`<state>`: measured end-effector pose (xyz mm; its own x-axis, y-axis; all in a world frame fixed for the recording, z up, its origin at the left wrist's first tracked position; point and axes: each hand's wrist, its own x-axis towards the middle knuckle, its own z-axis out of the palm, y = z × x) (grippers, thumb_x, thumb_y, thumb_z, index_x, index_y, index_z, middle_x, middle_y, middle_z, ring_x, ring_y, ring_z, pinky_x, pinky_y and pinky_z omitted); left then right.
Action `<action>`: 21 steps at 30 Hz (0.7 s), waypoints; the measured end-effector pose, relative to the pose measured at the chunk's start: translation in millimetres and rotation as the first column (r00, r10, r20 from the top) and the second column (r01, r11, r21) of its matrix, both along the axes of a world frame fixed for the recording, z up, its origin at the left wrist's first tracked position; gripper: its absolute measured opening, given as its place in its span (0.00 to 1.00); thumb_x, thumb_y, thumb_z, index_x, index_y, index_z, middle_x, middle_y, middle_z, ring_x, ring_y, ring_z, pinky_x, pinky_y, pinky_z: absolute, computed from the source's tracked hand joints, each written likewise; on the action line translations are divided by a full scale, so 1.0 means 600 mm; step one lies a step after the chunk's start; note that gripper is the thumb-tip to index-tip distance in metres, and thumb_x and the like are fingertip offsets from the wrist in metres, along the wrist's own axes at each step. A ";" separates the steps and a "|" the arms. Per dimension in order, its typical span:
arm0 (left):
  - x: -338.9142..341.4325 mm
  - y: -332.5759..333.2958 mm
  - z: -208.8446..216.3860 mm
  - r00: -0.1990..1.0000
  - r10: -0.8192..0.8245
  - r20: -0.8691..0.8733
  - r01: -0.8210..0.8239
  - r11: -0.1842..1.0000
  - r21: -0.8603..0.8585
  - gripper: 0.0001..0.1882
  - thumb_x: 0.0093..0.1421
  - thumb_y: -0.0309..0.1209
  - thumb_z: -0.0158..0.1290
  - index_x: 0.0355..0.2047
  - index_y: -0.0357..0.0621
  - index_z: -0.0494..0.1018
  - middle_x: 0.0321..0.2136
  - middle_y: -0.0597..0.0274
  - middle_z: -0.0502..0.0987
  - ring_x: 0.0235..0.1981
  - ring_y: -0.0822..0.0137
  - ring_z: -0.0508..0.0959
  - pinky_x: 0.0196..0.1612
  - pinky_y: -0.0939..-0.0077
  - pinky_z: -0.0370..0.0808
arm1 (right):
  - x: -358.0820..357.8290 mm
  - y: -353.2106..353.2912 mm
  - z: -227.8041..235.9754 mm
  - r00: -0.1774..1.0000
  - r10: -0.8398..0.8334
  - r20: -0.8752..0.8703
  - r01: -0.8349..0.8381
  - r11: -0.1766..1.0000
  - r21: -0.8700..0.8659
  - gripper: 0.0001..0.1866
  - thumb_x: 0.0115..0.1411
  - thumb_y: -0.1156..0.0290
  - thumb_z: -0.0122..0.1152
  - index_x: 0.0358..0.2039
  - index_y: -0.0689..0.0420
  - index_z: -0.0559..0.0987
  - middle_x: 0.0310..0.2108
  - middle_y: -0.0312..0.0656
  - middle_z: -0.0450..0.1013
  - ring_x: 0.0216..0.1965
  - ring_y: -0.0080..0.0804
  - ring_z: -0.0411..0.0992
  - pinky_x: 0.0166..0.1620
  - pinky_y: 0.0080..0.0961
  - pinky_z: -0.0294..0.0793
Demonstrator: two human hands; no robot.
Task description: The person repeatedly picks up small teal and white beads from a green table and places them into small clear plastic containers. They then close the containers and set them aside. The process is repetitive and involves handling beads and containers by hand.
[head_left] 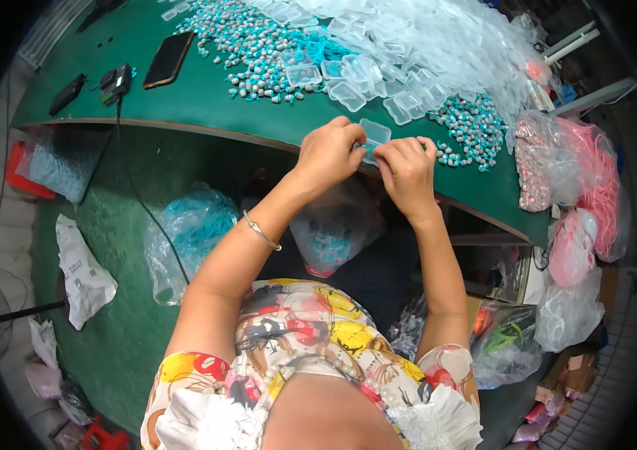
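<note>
At the near edge of the green table (pixel 183 101), both my hands meet over a small clear plastic box (pixel 375 131) with its lid raised. My left hand (pixel 330 156) pinches at the box's left side, fingertips curled in. On the right side, my right hand (pixel 408 174) is closed too, thumb and fingers together at the box. A bit of teal shows between the fingertips, but its shape is mostly hidden. Just beyond my hands lie more open clear boxes (pixel 405 107). A pile of small teal-and-grey plug-shaped pieces (pixel 472 127) sits to the right of them.
A larger heap of plug pieces (pixel 247 45) and teal cords (pixel 322 49) spreads at the back, beside a mound of clear boxes (pixel 438 37). A phone (pixel 168 59) lies at left. Bags of pink cords (pixel 596 187) hang at right; a bag of teal cords (pixel 191 225) stands below.
</note>
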<state>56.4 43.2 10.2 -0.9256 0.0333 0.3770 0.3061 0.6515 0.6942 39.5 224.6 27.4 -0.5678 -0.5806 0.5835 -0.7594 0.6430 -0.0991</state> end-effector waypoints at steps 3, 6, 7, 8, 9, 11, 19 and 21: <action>-0.008 0.006 0.000 0.999 0.020 0.028 -0.019 0.999 -0.048 0.08 0.52 0.32 0.62 0.31 0.44 0.78 0.29 0.56 0.76 0.32 0.52 0.79 0.35 0.59 0.75 | -0.010 -0.001 0.004 1.000 0.013 -0.014 -0.011 0.995 0.104 0.04 0.52 0.74 0.64 0.30 0.51 0.80 0.30 0.33 0.73 0.37 0.33 0.72 0.52 0.42 0.61; -0.006 0.005 -0.004 1.000 0.019 0.023 -0.018 0.999 -0.052 0.08 0.53 0.32 0.61 0.32 0.43 0.78 0.29 0.56 0.76 0.32 0.51 0.78 0.36 0.58 0.75 | -0.013 0.000 0.022 0.997 0.059 0.044 -0.065 0.984 0.167 0.04 0.53 0.74 0.63 0.30 0.52 0.79 0.30 0.34 0.73 0.38 0.33 0.72 0.52 0.42 0.61; -0.005 0.005 -0.005 1.000 0.015 0.013 -0.014 0.999 -0.048 0.08 0.53 0.32 0.60 0.32 0.43 0.78 0.30 0.56 0.76 0.32 0.51 0.78 0.36 0.58 0.75 | -0.011 0.001 0.027 0.993 0.075 0.090 -0.090 0.981 0.174 0.04 0.53 0.75 0.62 0.31 0.52 0.79 0.30 0.34 0.73 0.38 0.34 0.72 0.51 0.42 0.61; -0.006 0.003 -0.007 1.000 0.018 0.005 -0.018 0.999 -0.040 0.09 0.53 0.33 0.60 0.33 0.43 0.77 0.29 0.55 0.76 0.32 0.51 0.78 0.36 0.58 0.75 | -0.012 0.001 0.030 0.987 0.091 0.136 -0.115 0.977 0.179 0.05 0.53 0.75 0.62 0.31 0.52 0.79 0.30 0.35 0.73 0.38 0.34 0.72 0.51 0.42 0.61; -0.005 0.003 -0.010 1.000 0.019 0.000 -0.019 0.999 -0.032 0.10 0.53 0.33 0.60 0.34 0.42 0.77 0.29 0.55 0.76 0.32 0.50 0.78 0.36 0.57 0.75 | -0.014 0.000 0.030 0.984 0.109 0.143 -0.134 0.975 0.178 0.05 0.53 0.76 0.61 0.32 0.53 0.78 0.30 0.35 0.73 0.38 0.34 0.72 0.50 0.42 0.61; -0.003 0.002 -0.014 1.000 0.010 -0.004 -0.010 1.000 -0.018 0.13 0.53 0.33 0.60 0.37 0.42 0.76 0.29 0.54 0.76 0.33 0.50 0.78 0.36 0.57 0.75 | -0.021 -0.005 0.031 0.976 0.148 0.159 -0.175 0.968 0.177 0.07 0.53 0.77 0.59 0.33 0.53 0.77 0.30 0.36 0.73 0.37 0.36 0.72 0.49 0.41 0.62; 0.002 -0.009 -0.004 0.992 -0.123 0.001 0.123 0.989 -0.081 0.21 0.51 0.35 0.62 0.45 0.44 0.75 0.33 0.53 0.75 0.36 0.51 0.77 0.40 0.57 0.74 | -0.164 -0.097 0.055 0.997 0.053 0.048 -0.048 0.995 -0.088 0.07 0.55 0.70 0.61 0.36 0.52 0.80 0.32 0.39 0.79 0.38 0.38 0.75 0.44 0.40 0.63; 0.002 -0.015 -0.011 0.991 -0.131 -0.016 0.130 0.990 -0.058 0.21 0.51 0.35 0.63 0.45 0.44 0.75 0.33 0.54 0.75 0.36 0.51 0.77 0.40 0.57 0.74 | -0.200 -0.157 0.050 1.000 -0.028 -0.009 0.028 0.996 -0.079 0.10 0.55 0.64 0.64 0.38 0.50 0.80 0.31 0.38 0.79 0.39 0.39 0.75 0.46 0.44 0.62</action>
